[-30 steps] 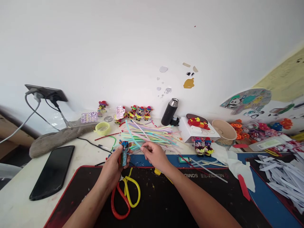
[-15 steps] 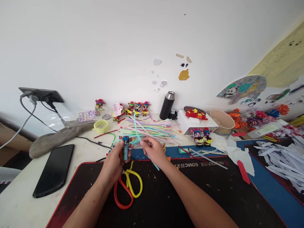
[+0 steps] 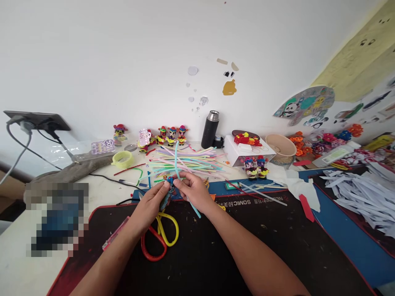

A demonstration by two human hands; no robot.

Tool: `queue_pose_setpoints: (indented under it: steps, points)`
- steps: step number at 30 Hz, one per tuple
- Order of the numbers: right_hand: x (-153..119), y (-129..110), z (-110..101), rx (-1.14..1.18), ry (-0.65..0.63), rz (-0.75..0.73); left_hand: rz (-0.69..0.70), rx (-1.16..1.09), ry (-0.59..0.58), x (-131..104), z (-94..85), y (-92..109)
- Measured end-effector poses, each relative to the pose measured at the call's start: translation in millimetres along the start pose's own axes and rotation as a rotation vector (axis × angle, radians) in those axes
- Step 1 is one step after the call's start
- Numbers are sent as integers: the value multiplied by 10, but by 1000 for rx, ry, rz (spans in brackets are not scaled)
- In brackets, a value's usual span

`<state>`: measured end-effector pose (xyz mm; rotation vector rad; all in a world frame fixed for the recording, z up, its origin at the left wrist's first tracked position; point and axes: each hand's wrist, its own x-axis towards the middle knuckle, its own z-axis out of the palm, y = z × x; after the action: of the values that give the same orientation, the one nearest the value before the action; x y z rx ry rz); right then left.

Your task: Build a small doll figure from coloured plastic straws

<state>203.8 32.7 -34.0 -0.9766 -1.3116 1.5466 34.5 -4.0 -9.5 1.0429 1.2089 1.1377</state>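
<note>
Head view: the left hand [image 3: 153, 201] grips the figure [image 3: 170, 181]; the scissors [image 3: 162, 237] lie on the near side of this hand. The right hand [image 3: 195, 191], just beside it, pinches the blue stem [image 3: 194, 208]. Beyond both hands lies the stem pile [image 3: 191, 160]. Beyond the right hand stands the flask [image 3: 210, 131], contents hidden. Farther right of that hand, the box [image 3: 249, 154] carries a red-and-yellow piece [image 3: 248, 140]; beside the box, the bowl [image 3: 280, 147] faces upward.
</note>
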Motion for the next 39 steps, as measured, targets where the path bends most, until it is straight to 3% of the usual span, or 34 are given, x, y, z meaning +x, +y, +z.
queue_pose_setpoints:
  steps: [5,11,15,23,31,39]
  points:
    - [-55,-10,14,-116,-33,-17,17,-26,49,-4,16,62]
    - [-79,-94,-25,-177,3,-46,-40,-9,-30,-28,18,11]
    - [-55,-90,-113,-231,46,-71,-43,-83,-17,3,-23,30]
    - [-68,-67,-146,-646,114,-125,-49,-128,75,62,-114,51]
    - [-88,-68,-138,-883,57,-149,9,-140,39,87,-119,-28]
    - [-79,-91,-70,-967,-22,-98,61,-130,-2,83,-132,-19]
